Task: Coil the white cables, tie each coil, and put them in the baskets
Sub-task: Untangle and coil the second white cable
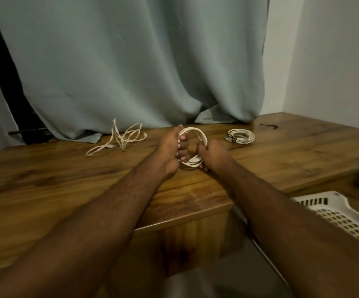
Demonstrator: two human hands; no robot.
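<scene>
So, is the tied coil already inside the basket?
No, the tied coil lies on the table, right of both hands, while the basket sits lower at the right edge.

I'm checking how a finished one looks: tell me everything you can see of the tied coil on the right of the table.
The tied coil is a thin white cable wound into a flat ring of several loops, bound at its left side by a dark tie. It lies flat on the wooden table, near the curtain, to the right of both hands. Nothing but the table touches it.

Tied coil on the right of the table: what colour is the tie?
Dark, black-looking, wrapped around the white tied coil; only the head view shows it.
</scene>
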